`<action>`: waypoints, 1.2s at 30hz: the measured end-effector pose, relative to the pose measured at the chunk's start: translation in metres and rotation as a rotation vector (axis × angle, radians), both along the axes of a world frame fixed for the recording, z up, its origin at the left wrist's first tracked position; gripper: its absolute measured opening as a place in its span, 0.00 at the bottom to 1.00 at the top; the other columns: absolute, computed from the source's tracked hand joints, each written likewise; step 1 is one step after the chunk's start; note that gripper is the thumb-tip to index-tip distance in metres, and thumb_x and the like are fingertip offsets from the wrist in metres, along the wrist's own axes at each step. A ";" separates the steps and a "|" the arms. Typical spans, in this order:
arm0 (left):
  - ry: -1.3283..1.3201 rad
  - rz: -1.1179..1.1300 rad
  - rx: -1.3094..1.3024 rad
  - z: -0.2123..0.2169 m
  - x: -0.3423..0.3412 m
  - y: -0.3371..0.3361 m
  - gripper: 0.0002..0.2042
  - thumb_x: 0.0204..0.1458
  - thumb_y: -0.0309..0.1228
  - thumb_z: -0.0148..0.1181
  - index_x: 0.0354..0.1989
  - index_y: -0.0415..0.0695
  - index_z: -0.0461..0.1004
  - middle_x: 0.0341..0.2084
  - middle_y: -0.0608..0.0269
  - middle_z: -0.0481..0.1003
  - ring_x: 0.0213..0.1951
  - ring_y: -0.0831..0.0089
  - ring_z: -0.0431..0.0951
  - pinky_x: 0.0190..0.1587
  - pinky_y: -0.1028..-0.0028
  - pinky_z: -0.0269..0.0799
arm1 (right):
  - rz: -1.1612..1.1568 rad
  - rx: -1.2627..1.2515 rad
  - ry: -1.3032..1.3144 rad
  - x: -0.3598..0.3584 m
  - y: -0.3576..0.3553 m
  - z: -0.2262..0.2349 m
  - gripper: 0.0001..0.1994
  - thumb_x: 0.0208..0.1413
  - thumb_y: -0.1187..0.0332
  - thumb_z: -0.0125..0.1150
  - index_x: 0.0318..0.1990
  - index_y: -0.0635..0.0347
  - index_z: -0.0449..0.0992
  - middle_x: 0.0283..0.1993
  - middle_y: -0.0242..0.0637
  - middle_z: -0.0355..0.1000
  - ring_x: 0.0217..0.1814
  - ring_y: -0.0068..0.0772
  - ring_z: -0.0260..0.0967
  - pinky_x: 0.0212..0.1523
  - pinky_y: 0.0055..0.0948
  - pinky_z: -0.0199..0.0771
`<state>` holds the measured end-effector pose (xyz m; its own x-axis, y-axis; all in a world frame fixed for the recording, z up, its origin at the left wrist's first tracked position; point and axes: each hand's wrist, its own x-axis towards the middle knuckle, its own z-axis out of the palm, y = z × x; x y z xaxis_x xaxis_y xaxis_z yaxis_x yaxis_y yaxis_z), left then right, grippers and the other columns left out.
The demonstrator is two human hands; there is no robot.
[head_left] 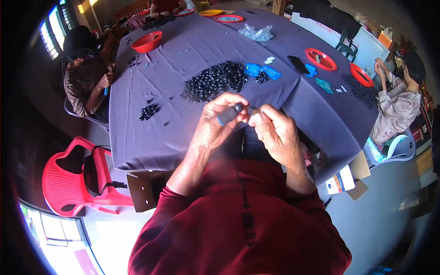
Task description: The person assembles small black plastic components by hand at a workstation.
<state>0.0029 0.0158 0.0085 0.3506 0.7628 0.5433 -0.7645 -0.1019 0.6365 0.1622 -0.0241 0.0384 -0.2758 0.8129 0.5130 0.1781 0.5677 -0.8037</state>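
Above the near edge of the table, my two hands meet close together at chest height. My left hand is closed in a pinch and wears a dark finger sleeve with a blue rim. At its fingertips is a small black rounded piece. Thumb and forefinger of my right hand press together on a small dark item, too small to name and partly hidden by the fingers. Just beyond the hands lies a large heap of small black rounded pieces, with a smaller pile to the left.
A purple-grey cloth covers the table. Red bowls, a phone, blue packets and a clear plastic bag lie across it. People sit left, right and at the far end. A red chair stands at left.
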 end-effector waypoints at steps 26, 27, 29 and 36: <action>0.056 0.075 -0.004 -0.004 0.004 -0.008 0.11 0.44 0.25 0.58 0.37 0.36 0.70 0.31 0.60 0.73 0.32 0.77 0.71 0.38 0.78 0.66 | -0.040 0.064 -0.113 0.000 -0.001 -0.003 0.13 0.58 0.64 0.46 0.29 0.65 0.69 0.15 0.27 0.59 0.16 0.13 0.52 0.17 0.17 0.55; 0.074 0.077 0.004 -0.002 0.003 -0.009 0.11 0.45 0.25 0.58 0.37 0.35 0.70 0.31 0.61 0.73 0.32 0.77 0.71 0.38 0.78 0.66 | -0.040 0.060 -0.113 0.000 -0.001 -0.003 0.13 0.58 0.64 0.46 0.29 0.65 0.69 0.15 0.27 0.59 0.16 0.13 0.52 0.17 0.17 0.55; 0.092 0.081 0.009 -0.002 0.003 -0.009 0.11 0.45 0.24 0.58 0.37 0.35 0.70 0.31 0.61 0.73 0.32 0.77 0.71 0.39 0.78 0.66 | -0.057 0.086 -0.156 0.000 -0.001 -0.003 0.13 0.58 0.64 0.46 0.28 0.65 0.69 0.16 0.28 0.60 0.17 0.13 0.53 0.17 0.17 0.55; 0.003 -0.014 0.010 -0.004 0.004 -0.006 0.11 0.46 0.26 0.57 0.37 0.35 0.70 0.32 0.61 0.72 0.32 0.78 0.70 0.38 0.79 0.65 | 0.079 0.057 -0.006 -0.009 -0.003 -0.009 0.12 0.58 0.64 0.47 0.28 0.63 0.70 0.16 0.26 0.59 0.16 0.12 0.53 0.16 0.15 0.54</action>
